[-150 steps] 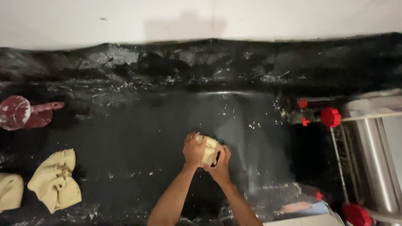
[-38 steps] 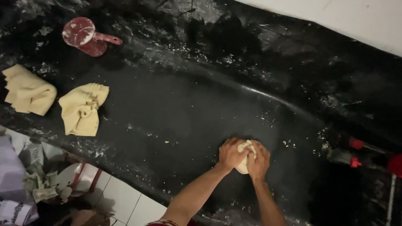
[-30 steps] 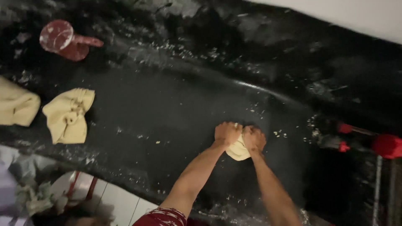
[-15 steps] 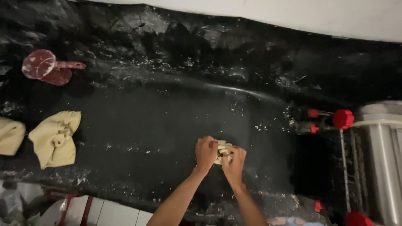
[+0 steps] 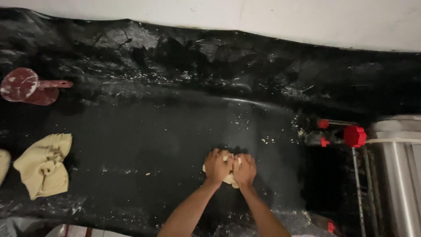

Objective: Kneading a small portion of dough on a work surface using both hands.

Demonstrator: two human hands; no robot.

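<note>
Both the left hand [image 5: 218, 165] and right hand [image 5: 244, 169] press closed over a small pale lump of dough [image 5: 229, 178] on the black, flour-dusted worktop [image 5: 144, 149], where it could probably stick and tear.

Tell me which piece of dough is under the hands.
The small dough lump in the middle, pressed under the left hand and right hand. The folded dough and another piece lie untouched at the far left.
</note>
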